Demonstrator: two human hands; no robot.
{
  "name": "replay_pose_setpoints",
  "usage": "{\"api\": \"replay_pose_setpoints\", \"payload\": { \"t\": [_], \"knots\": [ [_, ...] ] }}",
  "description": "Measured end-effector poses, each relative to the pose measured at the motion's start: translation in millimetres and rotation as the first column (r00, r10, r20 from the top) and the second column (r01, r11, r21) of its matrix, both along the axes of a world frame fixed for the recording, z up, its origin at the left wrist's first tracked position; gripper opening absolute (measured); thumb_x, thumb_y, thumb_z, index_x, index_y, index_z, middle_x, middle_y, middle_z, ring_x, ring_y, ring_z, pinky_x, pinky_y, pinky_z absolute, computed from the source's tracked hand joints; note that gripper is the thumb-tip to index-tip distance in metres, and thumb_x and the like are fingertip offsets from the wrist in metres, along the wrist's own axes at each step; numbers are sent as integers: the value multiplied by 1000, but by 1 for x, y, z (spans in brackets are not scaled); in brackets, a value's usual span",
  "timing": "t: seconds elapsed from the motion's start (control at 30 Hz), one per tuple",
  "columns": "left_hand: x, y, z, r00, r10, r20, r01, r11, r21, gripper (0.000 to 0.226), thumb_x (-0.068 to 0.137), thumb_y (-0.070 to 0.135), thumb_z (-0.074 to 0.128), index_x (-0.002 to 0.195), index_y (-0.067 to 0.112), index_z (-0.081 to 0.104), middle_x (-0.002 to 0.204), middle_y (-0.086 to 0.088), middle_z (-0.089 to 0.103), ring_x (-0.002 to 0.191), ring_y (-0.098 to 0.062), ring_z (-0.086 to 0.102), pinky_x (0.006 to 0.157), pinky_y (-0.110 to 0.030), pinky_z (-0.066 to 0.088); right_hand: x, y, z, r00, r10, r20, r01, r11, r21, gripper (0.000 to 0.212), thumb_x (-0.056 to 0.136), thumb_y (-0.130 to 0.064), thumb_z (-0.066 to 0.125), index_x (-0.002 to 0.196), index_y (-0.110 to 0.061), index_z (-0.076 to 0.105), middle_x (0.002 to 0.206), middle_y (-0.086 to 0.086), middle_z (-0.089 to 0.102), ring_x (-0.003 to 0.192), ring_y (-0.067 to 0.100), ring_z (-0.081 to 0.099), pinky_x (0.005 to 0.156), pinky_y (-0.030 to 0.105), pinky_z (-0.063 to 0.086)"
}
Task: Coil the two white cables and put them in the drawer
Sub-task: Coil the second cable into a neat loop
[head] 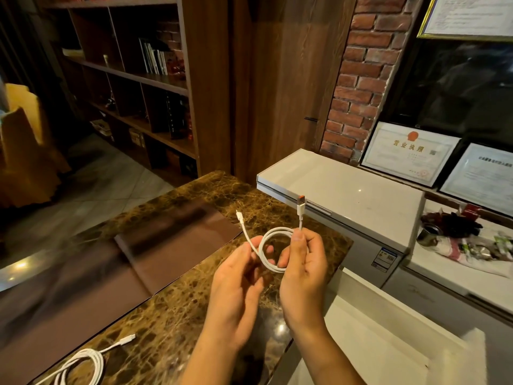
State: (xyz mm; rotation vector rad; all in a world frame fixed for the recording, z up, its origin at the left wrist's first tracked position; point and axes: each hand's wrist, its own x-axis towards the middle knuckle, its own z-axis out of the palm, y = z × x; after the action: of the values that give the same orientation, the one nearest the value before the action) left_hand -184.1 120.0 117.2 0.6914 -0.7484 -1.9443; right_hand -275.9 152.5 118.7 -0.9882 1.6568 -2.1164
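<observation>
Loose white cable [83,364]: laid in slack loops on the marble counter [172,315], near left, well apart from both hands.
Brown mat [166,245]: spread on the counter beyond it.
Left hand [236,284]: the ring's left side is pinched between thumb and curled fingers.
Held white cable [277,232]: wound into a small ring between the hands, above the counter.
Right hand [302,268]: the ring's top is pinched by thumb and forefinger, just under the upright orange-tipped plug [300,202].
Chest freezer [347,195]: seen behind, right.
</observation>
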Motion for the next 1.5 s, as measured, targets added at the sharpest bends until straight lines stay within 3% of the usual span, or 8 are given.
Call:
{"api": "replay_pose_setpoints", "payload": {
  "t": [0.1, 0.33, 0.57, 0.83, 1.0, 1.13, 1.27, 1.5],
  "knots": [
    [-3, 4, 3, 998, 58, -6, -58, 998, 36, 25, 100, 19, 56, 111, 11, 76, 95, -8, 75, 83, -11, 71, 72, -23, 58, 0, 0, -3, 1000, -2, -18, 2, 1000, -3, 25, 102, -30, 44, 100, -12, 61, 60, -7, 58, 53, 5, 54, 54, 20, 48],
    [1, -3, 9, 994, 84, 75, -85, 996, 4, 27, 102, 13, 54, 121, 19, 72, 105, -9, 79, 80, -14, 73, 73, -27, 63, 1, -1, -7, 998, 52, -35, -51, 998, 22, 23, 103, -33, 46, 104, -19, 64, 69, -6, 58, 58, 7, 54, 53, 23, 48],
    [13, -15, 9, 921, -63, 384, 166, 956, -243, 29, 91, -6, 58, 99, 9, 81, 82, -13, 72, 58, -11, 50, 51, -25, 38, 3, -1, -11, 994, 70, -89, -65, 996, 57, 20, 101, -34, 47, 101, -23, 64, 80, -3, 65, 66, 8, 58, 58, 20, 47],
    [18, -21, 5, 915, -126, 384, 212, 958, -192, 37, 83, -16, 48, 85, 4, 79, 73, -7, 67, 55, -10, 52, 49, -24, 38, 5, 1, -5, 994, 110, 2, -109, 990, 84, 18, 104, -25, 48, 101, -19, 65, 80, -1, 68, 71, 12, 66, 59, 26, 55],
    [20, -14, 7, 945, -222, 240, 246, 966, -77, 31, 91, -6, 51, 105, 2, 77, 82, -8, 69, 65, -11, 59, 46, -17, 45, 7, -1, 0, 980, 174, 101, -183, 980, 84, 22, 104, -25, 48, 95, -15, 66, 71, -5, 66, 64, 11, 63, 58, 26, 54],
    [25, -4, 15, 956, -97, 276, 171, 951, -256, 27, 94, 19, 60, 114, 15, 78, 104, -7, 76, 83, -17, 62, 62, -25, 49, 5, 0, -5, 993, 51, -111, -42, 996, 83, 17, 104, -22, 50, 98, -24, 65, 88, -8, 70, 81, 17, 68, 67, 30, 57],
    [24, 5, 14, 857, 221, 466, 158, 747, -646, 51, 84, 31, 81, 131, 24, 65, 120, 12, 74, 110, -3, 69, 90, -21, 57, 4, 3, -2, 983, 55, -177, -43, 996, 73, 16, 104, -23, 49, 105, -27, 65, 93, -13, 71, 87, 15, 71, 67, 27, 59],
    [9, 6, 6, 712, 580, 395, 41, 528, -848, 35, 98, 29, 63, 133, 30, 66, 123, 23, 70, 113, 5, 65, 91, -31, 60, 6, 4, -2, 970, 70, -232, -53, 996, 79, 16, 103, -22, 52, 103, -23, 68, 93, -14, 72, 87, 14, 70, 69, 25, 57]
  ]
}}
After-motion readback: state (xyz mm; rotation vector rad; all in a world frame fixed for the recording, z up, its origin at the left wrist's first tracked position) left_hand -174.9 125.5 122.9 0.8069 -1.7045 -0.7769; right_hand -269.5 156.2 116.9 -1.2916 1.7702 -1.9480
